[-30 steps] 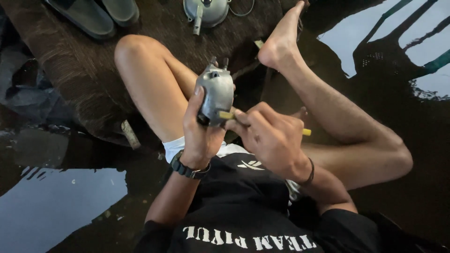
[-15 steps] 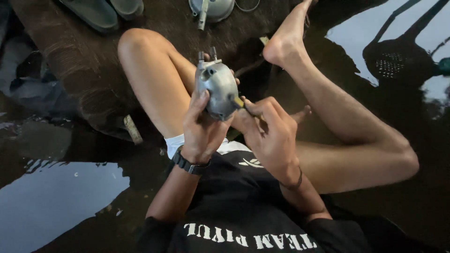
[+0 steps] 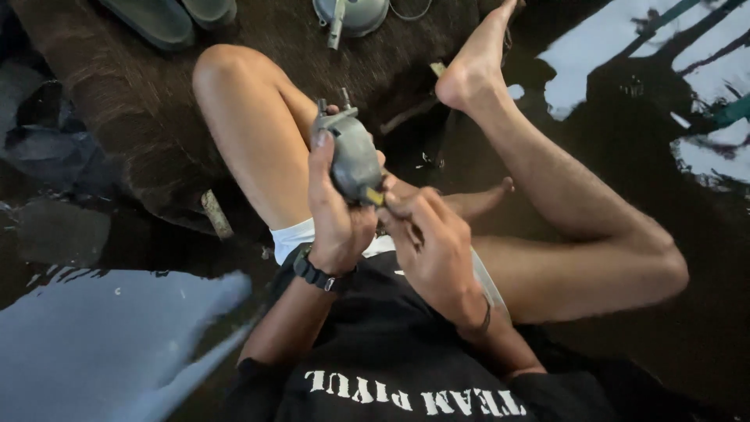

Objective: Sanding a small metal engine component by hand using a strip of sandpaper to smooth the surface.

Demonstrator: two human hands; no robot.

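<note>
Rounded grey metal housing (image 3: 353, 156), dull, two prongs on top: left hand (image 3: 336, 211) fingers clasp it; right hand (image 3: 430, 242) fingers pinch a yellow-handled tool (image 3: 376, 197) against its underside.

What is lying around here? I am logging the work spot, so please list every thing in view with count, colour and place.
metal part: one, grey, rounded, held above the lap
tool tip: one, yellowish, against the part's lower edge
sandals: two, dark green, top left
round metal piece: one, grey, top centre
mat: one, brown, under the legs
wristwatch: one, black, left wrist
left hand: grip around the part
right hand: pinching the tool
</note>
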